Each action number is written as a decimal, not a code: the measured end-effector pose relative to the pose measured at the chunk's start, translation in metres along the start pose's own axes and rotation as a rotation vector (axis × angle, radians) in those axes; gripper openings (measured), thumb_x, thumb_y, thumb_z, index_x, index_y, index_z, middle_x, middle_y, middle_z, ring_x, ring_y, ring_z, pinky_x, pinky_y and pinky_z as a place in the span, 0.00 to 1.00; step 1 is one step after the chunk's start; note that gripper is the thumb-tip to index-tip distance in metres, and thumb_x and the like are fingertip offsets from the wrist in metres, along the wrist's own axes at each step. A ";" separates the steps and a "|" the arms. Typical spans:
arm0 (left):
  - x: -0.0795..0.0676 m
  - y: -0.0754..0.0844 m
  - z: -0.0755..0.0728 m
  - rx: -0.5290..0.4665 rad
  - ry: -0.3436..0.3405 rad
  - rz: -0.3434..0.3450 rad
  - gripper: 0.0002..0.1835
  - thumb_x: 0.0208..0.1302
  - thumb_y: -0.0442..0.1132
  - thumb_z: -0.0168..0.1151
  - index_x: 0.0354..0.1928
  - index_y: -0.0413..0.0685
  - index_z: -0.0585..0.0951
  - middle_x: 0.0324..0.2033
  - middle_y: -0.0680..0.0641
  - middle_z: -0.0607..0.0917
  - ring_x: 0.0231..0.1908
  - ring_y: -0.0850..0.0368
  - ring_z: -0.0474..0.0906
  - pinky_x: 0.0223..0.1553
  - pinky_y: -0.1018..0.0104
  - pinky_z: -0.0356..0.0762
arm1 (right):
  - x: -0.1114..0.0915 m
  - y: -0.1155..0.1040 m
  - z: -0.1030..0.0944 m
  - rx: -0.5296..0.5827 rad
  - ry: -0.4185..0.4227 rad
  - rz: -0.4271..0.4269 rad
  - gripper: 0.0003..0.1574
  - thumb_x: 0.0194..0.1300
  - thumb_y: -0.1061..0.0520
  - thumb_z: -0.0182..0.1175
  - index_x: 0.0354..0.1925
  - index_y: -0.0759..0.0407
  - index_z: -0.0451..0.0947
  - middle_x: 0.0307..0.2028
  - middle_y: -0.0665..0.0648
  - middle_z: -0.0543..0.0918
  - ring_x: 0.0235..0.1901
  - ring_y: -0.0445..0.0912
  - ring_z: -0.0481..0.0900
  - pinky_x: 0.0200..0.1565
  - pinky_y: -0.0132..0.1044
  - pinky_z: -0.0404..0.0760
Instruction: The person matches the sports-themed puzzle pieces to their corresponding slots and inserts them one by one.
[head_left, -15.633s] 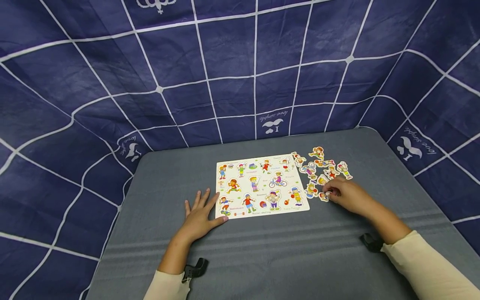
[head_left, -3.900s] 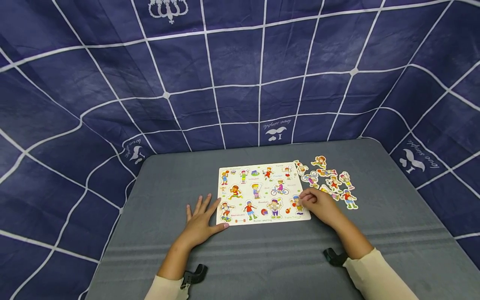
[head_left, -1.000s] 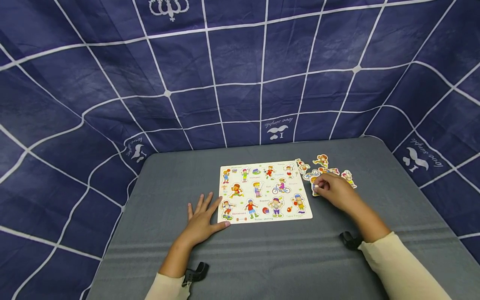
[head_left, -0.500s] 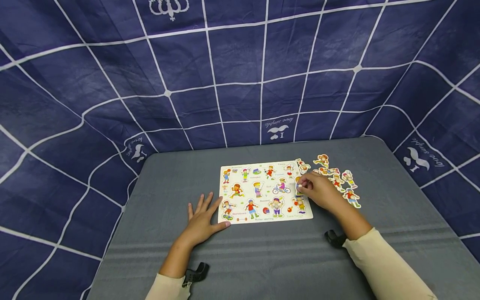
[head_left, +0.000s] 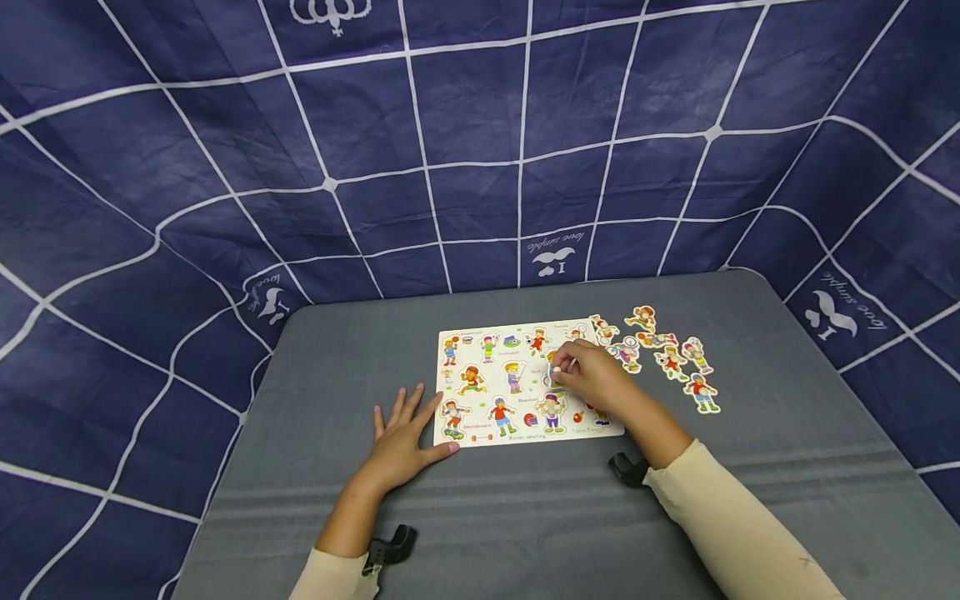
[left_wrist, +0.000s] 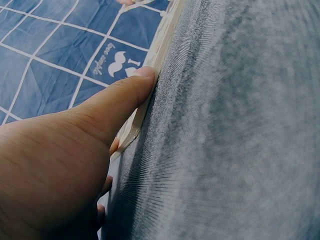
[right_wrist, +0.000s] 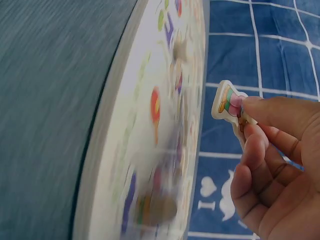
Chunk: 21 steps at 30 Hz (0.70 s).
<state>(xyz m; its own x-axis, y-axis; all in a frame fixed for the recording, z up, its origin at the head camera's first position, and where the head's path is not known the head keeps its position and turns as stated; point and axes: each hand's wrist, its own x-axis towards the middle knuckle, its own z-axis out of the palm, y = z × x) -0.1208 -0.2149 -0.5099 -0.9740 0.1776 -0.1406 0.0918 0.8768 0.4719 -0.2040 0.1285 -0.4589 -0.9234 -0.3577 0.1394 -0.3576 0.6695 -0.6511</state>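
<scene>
A pale wooden puzzle board (head_left: 480,398) printed with cartoon children playing sports lies flat on the table. My left hand (head_left: 401,446) rests at its left end with fingers spread, the thumb (left_wrist: 120,97) lying along the board's front edge in the left wrist view. My right hand (head_left: 600,379) pinches a small cut-out puzzle piece (right_wrist: 231,102) between thumb and fingertips, over the right half of the board. In the right wrist view the held piece is tilted and raised off the board surface, its picture partly covered by the fingers. Knobbed pieces, blurred, sit on the board there.
Right of the board lie several loose puzzle pieces, among them a helmeted roller skater (head_left: 702,393), a runner (head_left: 642,318) and a cyclist (head_left: 625,354). Grey cloth covers the table (head_left: 480,517). A blue checked curtain (head_left: 465,200) hangs behind and at both sides.
My right hand has taken a piece from the loose group and carried it left over the board. Earlier, a table tennis piece went from that group to the board's lower right. The left hand stays put.
</scene>
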 end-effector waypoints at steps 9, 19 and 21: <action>-0.001 0.001 -0.002 0.003 0.008 0.009 0.52 0.56 0.72 0.66 0.79 0.65 0.59 0.81 0.44 0.49 0.81 0.37 0.34 0.72 0.26 0.22 | 0.019 -0.026 0.020 -0.001 -0.042 0.049 0.06 0.63 0.56 0.70 0.37 0.52 0.81 0.35 0.50 0.80 0.33 0.41 0.75 0.38 0.35 0.74; -0.002 0.003 -0.003 -0.010 0.011 0.004 0.52 0.56 0.71 0.67 0.79 0.64 0.60 0.81 0.44 0.50 0.81 0.36 0.34 0.72 0.26 0.22 | 0.030 -0.034 0.048 -0.050 -0.050 0.096 0.07 0.61 0.57 0.71 0.34 0.51 0.80 0.31 0.49 0.79 0.31 0.42 0.74 0.37 0.36 0.72; -0.002 0.003 -0.003 -0.013 0.010 0.003 0.51 0.56 0.71 0.67 0.79 0.64 0.60 0.81 0.44 0.50 0.81 0.37 0.34 0.72 0.27 0.22 | 0.031 -0.034 0.051 -0.064 -0.063 0.112 0.07 0.61 0.57 0.71 0.34 0.51 0.80 0.31 0.49 0.78 0.30 0.42 0.73 0.36 0.36 0.72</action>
<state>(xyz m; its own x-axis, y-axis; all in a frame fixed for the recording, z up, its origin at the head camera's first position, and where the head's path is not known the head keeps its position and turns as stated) -0.1188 -0.2142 -0.5058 -0.9757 0.1754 -0.1310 0.0915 0.8703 0.4839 -0.2130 0.0609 -0.4705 -0.9483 -0.3168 0.0204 -0.2628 0.7471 -0.6106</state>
